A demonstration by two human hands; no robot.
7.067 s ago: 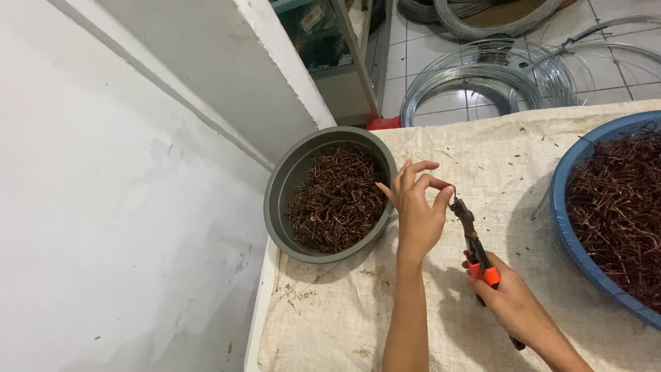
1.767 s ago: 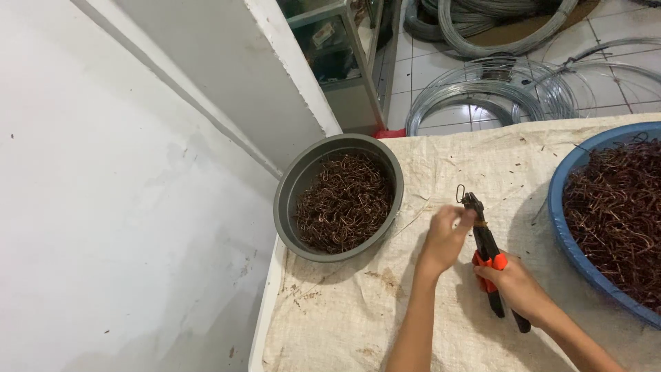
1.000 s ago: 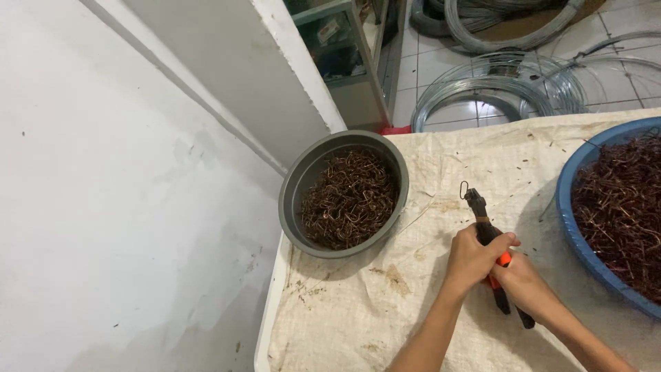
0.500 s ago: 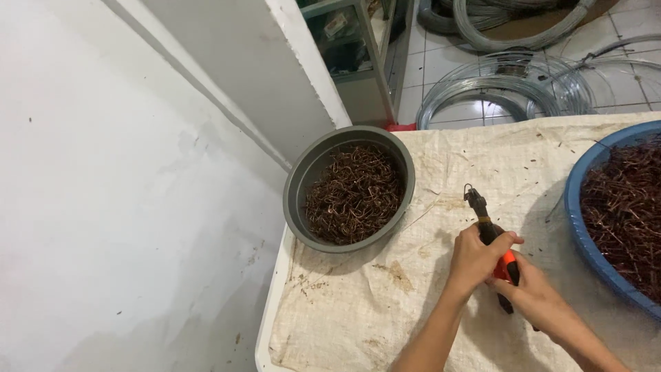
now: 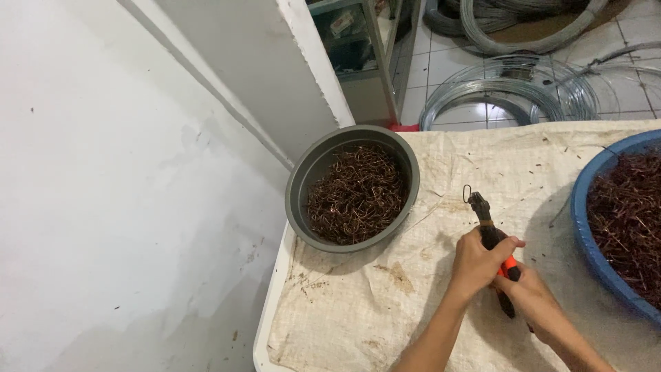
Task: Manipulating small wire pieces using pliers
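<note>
Both hands clamped round pliers mid-tabletop: left hand fingers curled tight over handles, right hand gripping lower down, wire hook in nose.

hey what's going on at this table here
A person has both hands on a pair of pliers with orange handles: the left hand wraps the upper part, the right hand holds the lower handles. A small wire loop sits in the tip. The tool is over a table covered with pale sackcloth. A grey bowl of bent brown wire pieces stands to the left, a blue basin of similar pieces to the right.
</note>
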